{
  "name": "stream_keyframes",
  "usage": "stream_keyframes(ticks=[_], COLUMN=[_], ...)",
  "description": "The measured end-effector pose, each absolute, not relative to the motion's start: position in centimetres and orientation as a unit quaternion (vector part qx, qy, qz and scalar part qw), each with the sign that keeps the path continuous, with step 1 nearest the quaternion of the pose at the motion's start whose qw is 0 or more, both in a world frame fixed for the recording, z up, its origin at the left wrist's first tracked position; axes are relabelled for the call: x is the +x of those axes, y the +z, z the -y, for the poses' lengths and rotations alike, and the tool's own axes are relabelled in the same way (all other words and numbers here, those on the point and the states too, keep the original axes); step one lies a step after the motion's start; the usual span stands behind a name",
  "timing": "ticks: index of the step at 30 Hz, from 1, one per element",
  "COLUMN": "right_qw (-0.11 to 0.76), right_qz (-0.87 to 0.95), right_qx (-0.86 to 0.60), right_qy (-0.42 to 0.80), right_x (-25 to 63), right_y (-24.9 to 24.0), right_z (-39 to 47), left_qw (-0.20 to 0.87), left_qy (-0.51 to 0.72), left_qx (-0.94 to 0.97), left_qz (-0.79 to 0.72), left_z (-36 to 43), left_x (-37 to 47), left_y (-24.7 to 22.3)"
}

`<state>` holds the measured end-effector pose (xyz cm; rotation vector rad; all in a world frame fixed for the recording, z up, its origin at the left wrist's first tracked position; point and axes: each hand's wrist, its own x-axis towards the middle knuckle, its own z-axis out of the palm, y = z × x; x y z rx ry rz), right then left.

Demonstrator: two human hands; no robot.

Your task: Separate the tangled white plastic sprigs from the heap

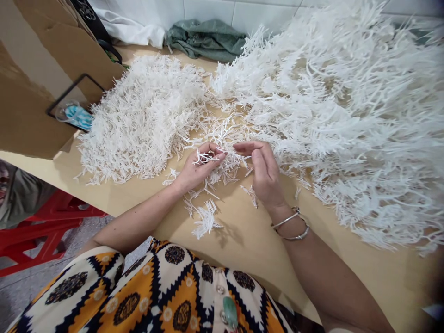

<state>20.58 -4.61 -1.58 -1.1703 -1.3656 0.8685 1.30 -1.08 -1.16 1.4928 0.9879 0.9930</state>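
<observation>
The left hand (197, 169) pinched white strands (204, 158); the right hand (268, 178) was loosely spread. A clear cup (61, 112) held a blue-and-white item (79, 117).

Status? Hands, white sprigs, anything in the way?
Left hand pinching a white sprig. Right hand open, close by. Loose sprigs scattered around both; nothing visibly blocking them.

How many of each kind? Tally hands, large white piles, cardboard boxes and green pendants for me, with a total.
Hands (left hand, right hand): 2
Large white piles (left pile, right pile): 2
Cardboard box: 1
Green pendant: 1
Total: 6
</observation>
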Motion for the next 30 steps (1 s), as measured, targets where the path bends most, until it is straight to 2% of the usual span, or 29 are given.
stream_keyframes(ticks=[5,9,19,24,30], right_qw=[0.555,0.535,0.514,0.514,0.525], right_qz=[0.552,0.550,0.622,0.562,0.557], right_qx=[-0.481,-0.528,-0.527,-0.548,-0.550], right_qy=[0.394,0.364,0.267,0.346,0.333], right_x=[20.1,19.8,20.6,20.2,19.7], right_y=[-2.3,-2.8,-2.8,-3.3,-3.3], right_z=[4.7,4.6,4.3,3.6,3.4], left_qw=[0.510,0.513,0.508,0.524,0.502], left_qy=[0.402,0.400,0.419,0.414,0.413], left_qx=[0.639,0.641,0.635,0.627,0.650], left_qz=[-0.412,-0.407,-0.404,-0.402,-0.394], left_z=[1.1,1.0,0.9,1.0,1.0], left_x=[1.3,1.2,1.1,1.2,1.2], left_y=[-1.1,-1.3,-1.5,-1.5,-1.3])
